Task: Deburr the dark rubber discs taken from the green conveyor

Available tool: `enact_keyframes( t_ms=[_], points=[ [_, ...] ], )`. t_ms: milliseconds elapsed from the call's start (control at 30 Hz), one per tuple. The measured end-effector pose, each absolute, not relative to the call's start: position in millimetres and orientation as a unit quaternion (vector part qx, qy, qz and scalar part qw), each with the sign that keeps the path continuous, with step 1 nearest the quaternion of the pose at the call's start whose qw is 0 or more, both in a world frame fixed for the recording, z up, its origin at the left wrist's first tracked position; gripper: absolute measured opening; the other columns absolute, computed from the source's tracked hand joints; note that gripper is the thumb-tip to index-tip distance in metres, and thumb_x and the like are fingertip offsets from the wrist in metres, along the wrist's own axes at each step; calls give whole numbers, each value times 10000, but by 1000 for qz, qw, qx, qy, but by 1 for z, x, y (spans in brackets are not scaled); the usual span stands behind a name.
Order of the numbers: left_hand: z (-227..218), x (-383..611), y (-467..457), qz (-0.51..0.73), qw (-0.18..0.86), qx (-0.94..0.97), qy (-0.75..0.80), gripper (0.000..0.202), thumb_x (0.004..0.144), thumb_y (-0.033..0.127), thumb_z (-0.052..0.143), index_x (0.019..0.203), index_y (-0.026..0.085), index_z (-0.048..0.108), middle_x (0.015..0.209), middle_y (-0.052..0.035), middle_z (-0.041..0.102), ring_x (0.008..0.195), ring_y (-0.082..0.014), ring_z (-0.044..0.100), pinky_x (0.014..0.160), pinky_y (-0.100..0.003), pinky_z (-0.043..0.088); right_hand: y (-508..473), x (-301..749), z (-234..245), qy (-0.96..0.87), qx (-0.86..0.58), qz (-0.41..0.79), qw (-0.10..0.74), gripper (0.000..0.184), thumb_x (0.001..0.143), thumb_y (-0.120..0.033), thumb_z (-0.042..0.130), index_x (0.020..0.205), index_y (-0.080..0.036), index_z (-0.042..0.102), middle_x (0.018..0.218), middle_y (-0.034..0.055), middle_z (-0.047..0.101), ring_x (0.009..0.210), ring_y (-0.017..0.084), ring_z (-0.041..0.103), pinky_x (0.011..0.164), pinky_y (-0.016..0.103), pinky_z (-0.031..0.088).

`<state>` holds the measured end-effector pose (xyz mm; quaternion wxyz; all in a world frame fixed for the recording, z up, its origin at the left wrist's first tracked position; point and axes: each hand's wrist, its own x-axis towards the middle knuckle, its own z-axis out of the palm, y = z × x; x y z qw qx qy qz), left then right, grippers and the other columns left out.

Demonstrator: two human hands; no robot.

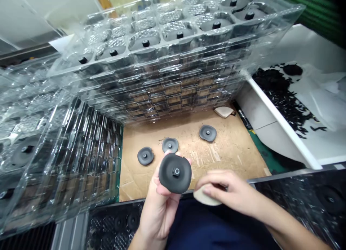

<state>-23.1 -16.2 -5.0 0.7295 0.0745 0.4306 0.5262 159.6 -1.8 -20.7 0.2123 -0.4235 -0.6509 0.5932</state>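
- Black disc (175, 172): a round, dark part with a small raised hub at its centre, held up facing the camera, above the near edge of the bench (229, 149) and just over the person's lap.
- The left hand (159, 203) holds it from below; the grip is pressed onto the rim, thumb at the lower left edge and fingertips showing behind the top edge.
- It looks light and thin, probably rubbery or soft plastic with a matte face, so it should not slip; judged from this, the rim is the sensible place to hold it, leaving the hub free.
- The right hand (229, 194) sits just beside the disc, fingers curled over a pale round pad (207, 198); the grip is closed on that pad, apart from the disc.
- Three more discs (207, 133) of the same kind lie flat on the brown cardboard sheet covering the bench, well apart from the hands.
- A pale wedge-shaped piece (223, 112) lies farther back on the cardboard.
- Stacks of clear plastic trays (167, 84) rise behind and to the left; the top tray holds discs in round pockets.
- To the right, a white box (286, 131) contains a heap of small black bits (281, 95).
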Motion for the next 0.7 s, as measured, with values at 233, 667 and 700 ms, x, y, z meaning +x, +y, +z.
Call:
enact_keyframes(
  t_ms=[233,667,700],
  points=[
    [-4,-15,-14,526,734,74,423,470,595,358,802,1027,207,695,1066,-49,708,1069,-205,620,893,-209,507,1,162,-7,-581,-540,501,346,198,888,-322,528,970,-233,685,995,38,713,909,186,659,753,275,532],
    [-13,-18,-27,498,747,61,436,500,662,245,772,1144,255,640,1164,-73,685,1176,-253,558,999,-329,454,15,113,31,-740,-370,364,428,235,901,-115,449,973,-74,669,850,89,678,781,152,612,754,258,489],
    [-12,-19,-27,490,755,58,432,484,668,242,768,1136,261,645,1177,-69,680,1181,-249,555,1002,-324,450,13,116,31,-738,-356,374,434,235,902,-116,451,981,-68,667,851,89,677,777,146,612,748,245,490]
  ],
)
